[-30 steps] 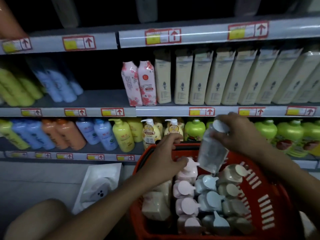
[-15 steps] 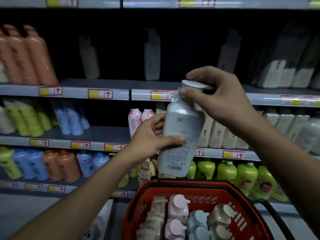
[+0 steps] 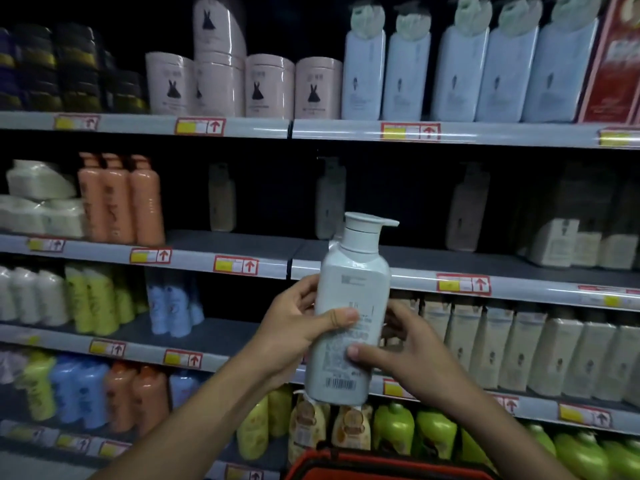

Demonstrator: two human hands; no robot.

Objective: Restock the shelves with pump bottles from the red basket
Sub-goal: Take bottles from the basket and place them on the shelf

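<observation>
A pale grey-white pump bottle stands upright in mid-air in front of the shelves, its back label and barcode facing me. My left hand grips its left side with the thumb across the label. On the bottle's right side my right hand holds the lower body, thumb on the label. Only the rim of the red basket shows at the bottom edge. The shelf behind the bottle holds three lone pump bottles at its dark back.
Orange bottles and white packs stand at the left of that shelf, beige bottles at its right. Pink tubs and pale blue bottles fill the shelf above. Lower shelves carry beige, blue, yellow and green bottles.
The bottle has been lifted out of the basket to chest height. My right hand moved from the pump cap down to the bottle's lower right side. The view tilted upward.
</observation>
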